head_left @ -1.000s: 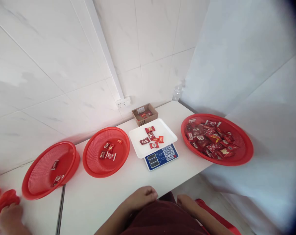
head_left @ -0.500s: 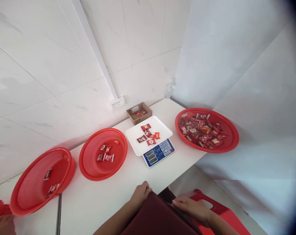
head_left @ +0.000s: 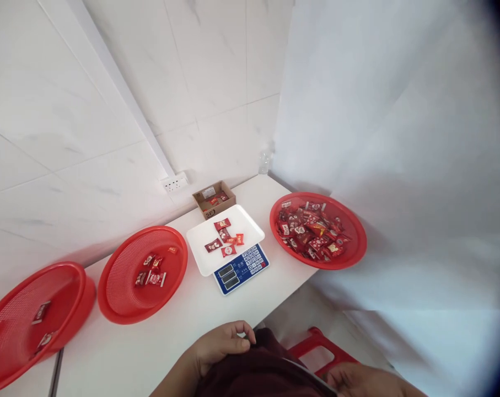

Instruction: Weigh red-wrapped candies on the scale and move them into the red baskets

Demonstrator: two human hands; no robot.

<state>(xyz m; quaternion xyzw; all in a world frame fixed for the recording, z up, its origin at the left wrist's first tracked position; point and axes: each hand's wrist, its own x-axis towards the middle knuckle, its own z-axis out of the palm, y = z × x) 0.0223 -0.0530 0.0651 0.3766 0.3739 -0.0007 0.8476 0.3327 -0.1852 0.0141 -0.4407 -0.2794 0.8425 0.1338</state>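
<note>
Maroon cloth (head_left: 253, 369), which looks like a garment, lies bunched in front of my body at the bottom of the view. My left hand (head_left: 219, 347) is curled at its upper left edge, thumb and forefinger closed loosely on the fabric. Low on the right, my right hand (head_left: 357, 380) has its fingers bent around the cloth's pale-lined edge; the frame cuts part of it off. Beyond the hands stands a blue scale (head_left: 241, 270) with a white tray (head_left: 200, 256) holding several red wrapped sweets (head_left: 228, 251).
A red basket (head_left: 359, 251) heaped with wrapped sweets stands right of the scale. Two red baskets, one nearer (head_left: 109, 303) and one farther left (head_left: 78, 314), hold a few. Behind the scale is a small cardboard box (head_left: 220, 208). A red stool (head_left: 313, 336) stands below the table edge.
The view has swung right, so the table items sit farther left. The taut maroon cloth has slackened and bunched. My left hand's grip looks looser; my right hand sits lower. Another person's hand has left view.
</note>
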